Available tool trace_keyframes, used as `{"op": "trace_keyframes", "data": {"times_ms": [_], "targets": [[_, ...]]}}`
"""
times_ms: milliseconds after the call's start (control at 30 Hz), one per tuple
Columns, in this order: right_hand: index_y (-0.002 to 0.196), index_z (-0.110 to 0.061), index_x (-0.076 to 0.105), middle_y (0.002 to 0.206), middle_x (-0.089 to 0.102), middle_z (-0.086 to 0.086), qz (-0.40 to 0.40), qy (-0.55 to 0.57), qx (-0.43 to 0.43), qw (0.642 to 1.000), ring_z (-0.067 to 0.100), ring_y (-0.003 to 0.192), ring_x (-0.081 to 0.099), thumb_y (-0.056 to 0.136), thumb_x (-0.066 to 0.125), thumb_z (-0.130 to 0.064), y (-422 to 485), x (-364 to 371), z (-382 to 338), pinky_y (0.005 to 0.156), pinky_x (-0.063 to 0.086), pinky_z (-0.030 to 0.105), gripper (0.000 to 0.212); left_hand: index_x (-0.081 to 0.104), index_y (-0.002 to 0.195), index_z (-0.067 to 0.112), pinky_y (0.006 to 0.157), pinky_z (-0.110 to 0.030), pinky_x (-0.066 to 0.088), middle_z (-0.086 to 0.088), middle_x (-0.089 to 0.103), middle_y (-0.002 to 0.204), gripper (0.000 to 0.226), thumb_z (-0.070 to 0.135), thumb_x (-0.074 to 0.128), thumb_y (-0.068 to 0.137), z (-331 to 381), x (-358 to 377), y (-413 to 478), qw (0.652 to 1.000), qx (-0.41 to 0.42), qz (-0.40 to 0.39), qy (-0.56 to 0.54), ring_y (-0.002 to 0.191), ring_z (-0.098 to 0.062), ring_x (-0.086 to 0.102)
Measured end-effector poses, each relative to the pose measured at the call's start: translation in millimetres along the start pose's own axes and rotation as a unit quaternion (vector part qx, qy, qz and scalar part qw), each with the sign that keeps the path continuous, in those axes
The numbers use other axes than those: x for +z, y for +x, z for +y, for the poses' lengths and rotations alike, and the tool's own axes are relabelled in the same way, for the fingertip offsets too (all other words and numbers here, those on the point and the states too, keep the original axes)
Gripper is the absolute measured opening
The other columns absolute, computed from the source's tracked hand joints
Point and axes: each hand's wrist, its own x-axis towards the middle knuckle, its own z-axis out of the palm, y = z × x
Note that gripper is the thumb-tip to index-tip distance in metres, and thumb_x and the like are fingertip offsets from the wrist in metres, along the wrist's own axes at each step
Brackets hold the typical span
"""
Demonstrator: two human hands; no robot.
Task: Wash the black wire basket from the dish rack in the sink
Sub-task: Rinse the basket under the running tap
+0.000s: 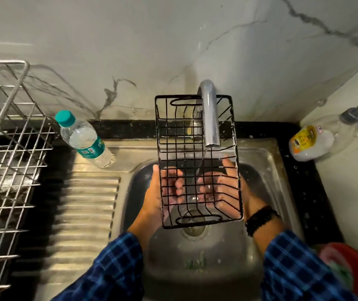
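A steel sink (269,168) with a ribbed drainboard (86,203) is set into a black table (308,181) against white marble walls. The black wire basket (195,161) is held over the basin under the running tap (210,118). The left hand (155,192) and right hand (242,187) grip its long sides, fingers curled beneath. A steel dish rack (10,137) and a water bottle (84,140) stand to the left.
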Motion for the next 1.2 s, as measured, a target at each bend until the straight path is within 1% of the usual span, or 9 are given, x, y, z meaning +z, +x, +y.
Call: {"op": "trace_keyframes", "data": {"times_ms": [100,233,433,567,700,867,967,1067,1200], "targets": [[0.083,-0.009,0.068,0.079,0.059,0.009,-0.036,0.024,-0.013,0.999,0.024,0.065,0.055,0.086,0.033,-0.083,5.9,5.5,-1.7,0.060,0.050,0.032,0.082,0.066,0.097,0.008,0.049,-0.026,0.041,-0.005,0.050,0.072,0.067,0.058,0.022,0.102,5.3,2.7,9.2,0.997,-0.019,-0.049,-0.050,0.058,-0.015,0.048],[0.072,-0.019,0.075,0.073,0.066,0.007,-0.036,0.015,-0.085,0.996,0.022,0.061,0.060,0.097,0.033,-0.070,14.3,4.0,2.3,0.055,0.051,0.034,0.071,0.064,0.105,0.007,0.054,-0.027,0.046,-0.005,0.055,0.075,0.064,0.056,0.022,0.104,9.8,-5.0,20.8,0.998,-0.011,-0.060,-0.010,0.059,-0.017,0.051],[0.071,-0.016,0.081,0.079,0.076,0.006,0.007,-0.063,-0.186,0.981,0.018,0.072,0.072,0.097,0.028,-0.057,41.4,-11.8,-0.5,0.070,0.060,0.034,0.072,0.070,0.103,0.010,0.057,-0.028,0.044,-0.004,0.059,0.075,0.054,0.056,0.045,0.093,18.6,-8.4,45.4,0.995,0.015,-0.028,0.091,0.059,-0.016,0.052],[0.096,-0.005,0.073,0.092,0.076,0.013,0.025,-0.087,-0.071,0.993,0.025,0.079,0.074,0.108,0.025,-0.041,61.1,-29.7,-8.8,0.067,0.061,0.047,0.061,0.075,0.087,0.014,0.059,-0.028,0.043,-0.003,0.064,0.074,0.054,0.056,0.043,0.099,16.8,-6.3,63.3,0.993,0.010,-0.011,0.120,0.061,-0.017,0.052],[0.126,0.006,0.054,0.112,0.060,0.025,0.043,-0.008,-0.107,0.993,0.040,0.096,0.064,0.109,0.025,-0.033,72.7,-59.2,0.7,0.079,0.056,0.053,0.051,0.082,0.079,0.019,0.075,-0.032,0.056,0.000,0.079,0.084,0.073,0.043,0.021,0.110,15.9,11.0,75.8,0.984,-0.025,0.004,0.175,0.083,-0.021,0.070],[0.100,-0.007,0.072,0.096,0.072,0.014,0.034,0.098,-0.107,0.989,0.029,0.080,0.072,0.094,0.055,-0.039,50.8,-62.2,23.1,0.070,0.060,0.042,0.037,0.060,0.130,-0.002,0.093,-0.048,0.056,-0.022,0.069,0.123,0.084,0.067,0.021,0.101,21.4,22.4,81.8,0.960,-0.093,-0.113,0.239,0.109,-0.034,0.069],[0.077,-0.011,0.079,0.081,0.071,0.013,0.023,0.085,-0.138,0.987,0.027,0.067,0.069,0.074,0.064,-0.039,32.5,-55.9,16.4,0.059,0.058,0.039,0.032,0.066,0.107,0.003,0.067,-0.034,0.062,-0.017,0.075,0.095,0.076,0.066,0.025,0.101,15.9,33.5,83.8,0.963,-0.132,-0.084,0.218,0.078,-0.024,0.074],[0.089,-0.004,0.068,0.077,0.059,0.011,-0.052,0.130,-0.111,0.984,0.030,0.069,0.054,0.081,0.060,-0.039,27.0,-56.3,11.8,0.062,0.048,0.041,0.037,0.072,0.097,0.009,0.046,-0.019,0.050,-0.008,0.075,0.077,0.072,0.057,0.020,0.106,7.1,33.1,82.7,0.967,-0.097,-0.025,0.235,0.062,-0.017,0.070],[0.086,-0.004,0.055,0.069,0.044,0.007,-0.104,0.160,-0.102,0.976,0.026,0.066,0.044,0.091,0.034,-0.044,28.6,-64.6,14.4,0.059,0.040,0.037,0.045,0.083,0.079,0.021,0.080,-0.037,0.055,-0.004,0.079,0.084,0.073,0.039,0.021,0.111,8.5,31.6,74.2,0.966,-0.084,-0.051,0.239,0.076,-0.018,0.074]]}}
